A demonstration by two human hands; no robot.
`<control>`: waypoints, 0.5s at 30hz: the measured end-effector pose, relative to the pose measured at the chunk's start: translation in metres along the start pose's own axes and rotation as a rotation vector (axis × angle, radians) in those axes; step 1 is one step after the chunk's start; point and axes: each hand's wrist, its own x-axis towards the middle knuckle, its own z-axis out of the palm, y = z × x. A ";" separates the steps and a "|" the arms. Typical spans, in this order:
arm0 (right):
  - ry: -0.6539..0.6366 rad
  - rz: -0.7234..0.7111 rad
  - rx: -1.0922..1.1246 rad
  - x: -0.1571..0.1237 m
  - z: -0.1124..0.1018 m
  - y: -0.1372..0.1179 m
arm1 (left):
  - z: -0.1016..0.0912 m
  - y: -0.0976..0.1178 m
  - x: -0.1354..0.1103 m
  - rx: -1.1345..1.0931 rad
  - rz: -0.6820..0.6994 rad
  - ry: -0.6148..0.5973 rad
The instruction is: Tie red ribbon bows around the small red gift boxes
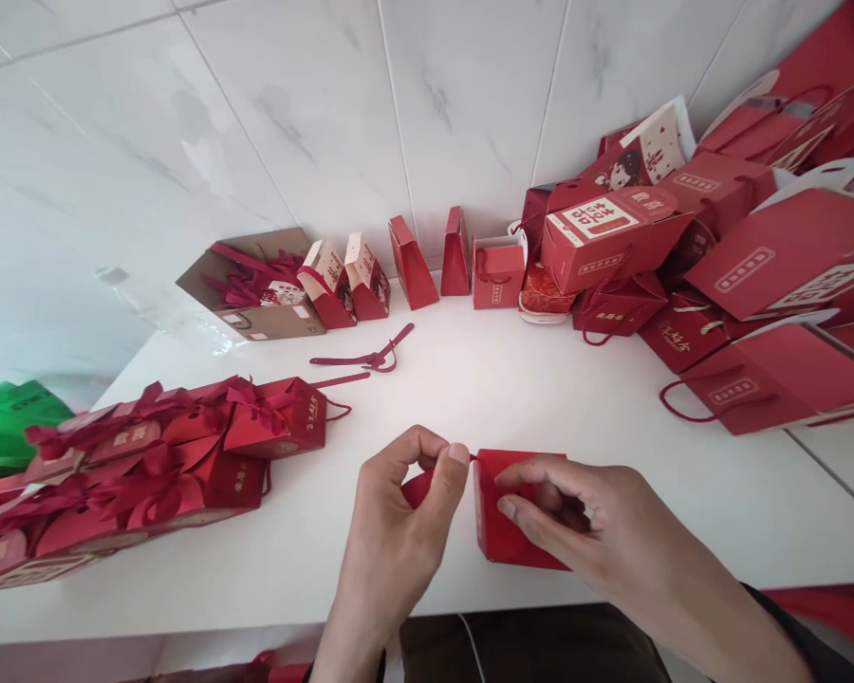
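apparently the work is partway along: at the left of the frame, a cluster of bowed boxes (234, 470) carries dark red ribbon bows on top and looks finished, while the heaped boxes (733, 251) at the right of the frame show no such bows and seem to be left as they are. the red box (516, 545) being handled lies on the white table (455, 379) at the lower centre of the frame, just right of the left hand (405, 517), and no bow shows on the part of it that is visible. the left hand pinches, thumb tip against forefinger, what looks like a dark red cord (473, 457) at the box's upper left corner; a patch of red also shows inside its curl, too hidden to name. the right hand (604, 522) curls over the box with thumb and forefinger tips apart, and whether it grips anything cannot be told. loose ribbon (377, 360) lies near the centre of the frame, and more ribbon fills a cardboard carton (277, 323) at upper left of centre, beside a row of small boxes (414, 270) along the wall.
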 end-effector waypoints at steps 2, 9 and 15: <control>-0.031 -0.017 -0.003 -0.001 -0.003 -0.001 | -0.003 -0.003 0.002 0.012 0.010 -0.025; -0.101 0.050 0.045 0.000 -0.007 0.001 | -0.009 -0.009 0.005 -0.030 -0.054 -0.165; -0.193 0.021 0.056 0.001 -0.007 -0.001 | -0.014 -0.003 0.001 -0.082 -0.035 -0.174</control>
